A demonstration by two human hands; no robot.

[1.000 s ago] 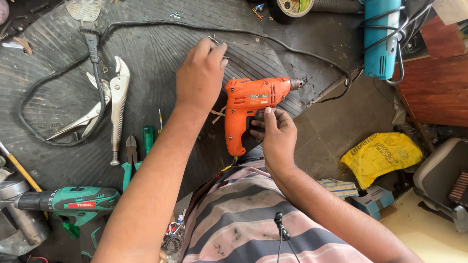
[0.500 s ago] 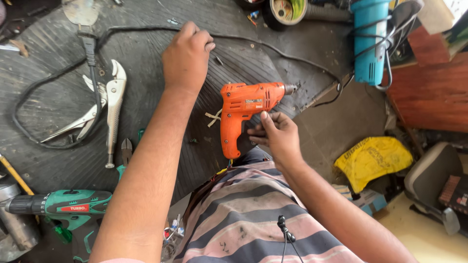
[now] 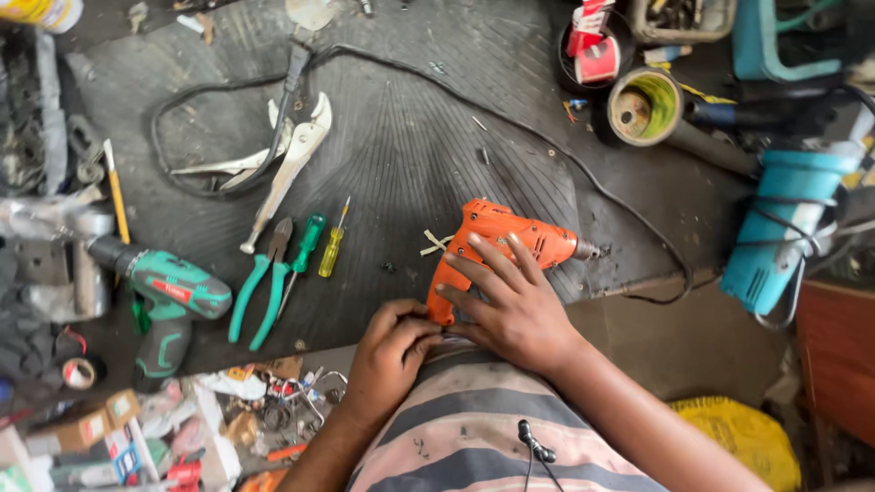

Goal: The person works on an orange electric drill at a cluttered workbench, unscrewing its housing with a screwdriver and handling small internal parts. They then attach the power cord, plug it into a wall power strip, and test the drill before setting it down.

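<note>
Hands first, nearest the striped shirt: two of them, both on one orange drill (image 3: pixel 497 246). The right hand (image 3: pixel 510 305) lies spread flat over the drill's body, fingers apart; the left hand (image 3: pixel 387 351) is curled at the butt of the grip, fingers pinched together there, though what they pinch I cannot tell. The drill lies on its side at the near edge of the dark ribbed mat (image 3: pixel 410 137), chuck pointing right, and one black cord (image 3: pixel 547 146) loops away across the mat.

Moving left: one green cordless drill (image 3: pixel 169 296), one pair of green-handled pliers (image 3: pixel 260 282), two screwdrivers, the green screwdriver (image 3: pixel 305 246) and the yellow screwdriver (image 3: pixel 333 241), side by side.

Further out: one pair of locking pliers (image 3: pixel 292 164) lying under the cord. Far right, one blue power tool (image 3: pixel 775 228) wrapped in its own cable, and one roll of tape (image 3: pixel 643 105) beside it.
</note>
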